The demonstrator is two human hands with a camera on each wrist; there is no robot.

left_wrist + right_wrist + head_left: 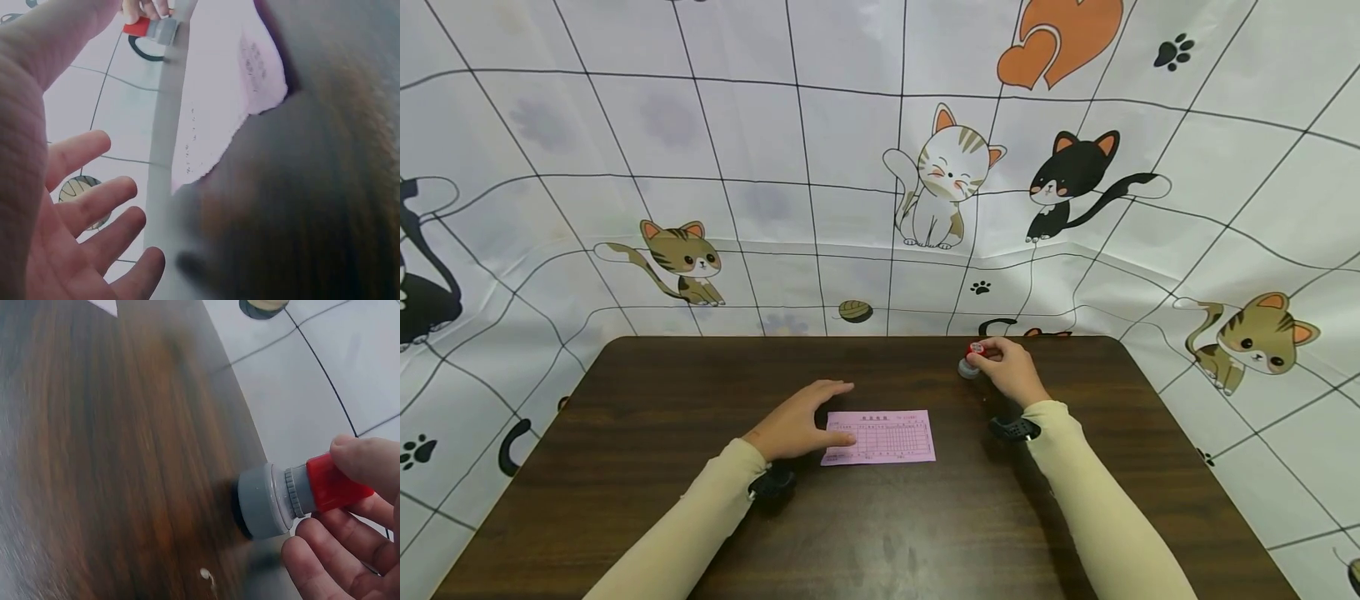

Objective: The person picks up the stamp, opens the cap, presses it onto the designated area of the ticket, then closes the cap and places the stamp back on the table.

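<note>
My right hand (1011,372), near the back edge of the table, pinches the red handle (334,486) of a round stamp between thumb and fingers. The stamp's wide grey base (259,500) faces the tabletop; whether it rests there or hovers just above, I cannot tell. A pink printed form (891,437) with a table grid lies in front of me. My left hand (797,425) is at the form's left side, fingers spread and holding nothing, with the thumb over its left edge. In the left wrist view the form's torn edge (219,165) curls slightly.
A dark wood table (880,525) spans the space before me. White cloth with cat drawings and a line grid (760,208) hangs behind and beside it. A small pale speck (205,574) is on the wood near the stamp. Black bands (1015,429) circle both wrists.
</note>
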